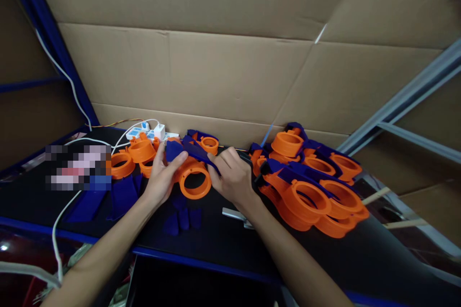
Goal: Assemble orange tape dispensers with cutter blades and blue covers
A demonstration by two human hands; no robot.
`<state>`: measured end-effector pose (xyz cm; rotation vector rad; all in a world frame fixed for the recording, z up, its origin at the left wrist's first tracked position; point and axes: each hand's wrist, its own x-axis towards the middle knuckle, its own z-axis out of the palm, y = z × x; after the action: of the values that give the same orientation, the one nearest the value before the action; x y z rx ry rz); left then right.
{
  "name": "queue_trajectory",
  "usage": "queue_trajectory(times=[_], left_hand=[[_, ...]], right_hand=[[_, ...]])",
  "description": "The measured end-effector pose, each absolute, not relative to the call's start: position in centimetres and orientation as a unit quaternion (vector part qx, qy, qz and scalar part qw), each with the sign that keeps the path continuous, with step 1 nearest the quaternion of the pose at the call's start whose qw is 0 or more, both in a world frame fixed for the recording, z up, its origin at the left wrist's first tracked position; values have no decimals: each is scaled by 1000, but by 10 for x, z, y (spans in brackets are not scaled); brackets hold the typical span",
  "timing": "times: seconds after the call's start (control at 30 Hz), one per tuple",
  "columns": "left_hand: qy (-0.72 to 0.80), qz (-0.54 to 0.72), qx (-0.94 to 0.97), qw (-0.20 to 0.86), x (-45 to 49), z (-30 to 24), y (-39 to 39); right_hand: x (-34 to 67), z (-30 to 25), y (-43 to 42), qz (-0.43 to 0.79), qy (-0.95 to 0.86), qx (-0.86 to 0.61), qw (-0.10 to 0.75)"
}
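Observation:
My left hand [162,172] is closed around an orange-and-blue tape dispenser [195,184], holding it above the dark table, thumb on its blue upper part. The fingers of my right hand [232,175] are curled on the right end of the same dispenser, by the long blue piece [196,150]. Its orange ring faces me below the hands. Under it lie several small blue pieces [183,219]. A silver metal tool [233,213] rests beneath my right wrist, partly covered.
Assembled dispensers [311,201] are piled at right. Orange ring parts [120,165] and flat blue pieces [123,196] lie left. Behind are a power strip [135,133] with a white plug [159,132] and cables. A cardboard wall [223,72] closes the back; a white cable [55,230] hangs over the front edge.

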<state>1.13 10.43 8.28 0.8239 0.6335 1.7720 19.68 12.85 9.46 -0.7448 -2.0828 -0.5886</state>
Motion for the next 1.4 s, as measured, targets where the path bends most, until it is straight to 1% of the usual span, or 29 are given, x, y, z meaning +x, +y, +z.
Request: queue_trajectory(times=[0.2, 0.47, 0.6, 0.7, 0.77, 0.83, 0.97, 1.1, 1.2, 1.3, 1.4], left_hand=[[260, 756, 380, 465, 11, 84, 102], [258, 744, 389, 478, 11, 82, 102], [274, 734, 392, 483, 13, 81, 103], [283, 736, 400, 467, 13, 77, 106], [296, 742, 410, 440, 11, 74, 109], [315, 744, 423, 411, 9, 72, 110], [333, 729, 489, 344, 6, 72, 105], [355, 714, 542, 266, 10, 74, 91], [341, 696, 582, 245, 14, 76, 83], [317, 661, 636, 241, 13, 79, 80], [292, 643, 671, 225, 10, 83, 81]], right_hand=[[197, 98, 126, -241, -836, -298, 392], [199, 101, 126, -230, -841, -299, 387], [199, 101, 128, -217, -854, -297, 369], [200, 102, 128, -220, -855, -309, 353], [202, 102, 129, -200, -862, -307, 351], [206, 104, 129, -134, -879, -275, 366], [210, 107, 131, 98, -879, -207, 418], [200, 101, 130, 304, -787, -243, 478], [192, 96, 131, 447, -683, -251, 520], [190, 95, 132, 525, -616, -244, 534], [192, 96, 131, 571, -587, -249, 518]])
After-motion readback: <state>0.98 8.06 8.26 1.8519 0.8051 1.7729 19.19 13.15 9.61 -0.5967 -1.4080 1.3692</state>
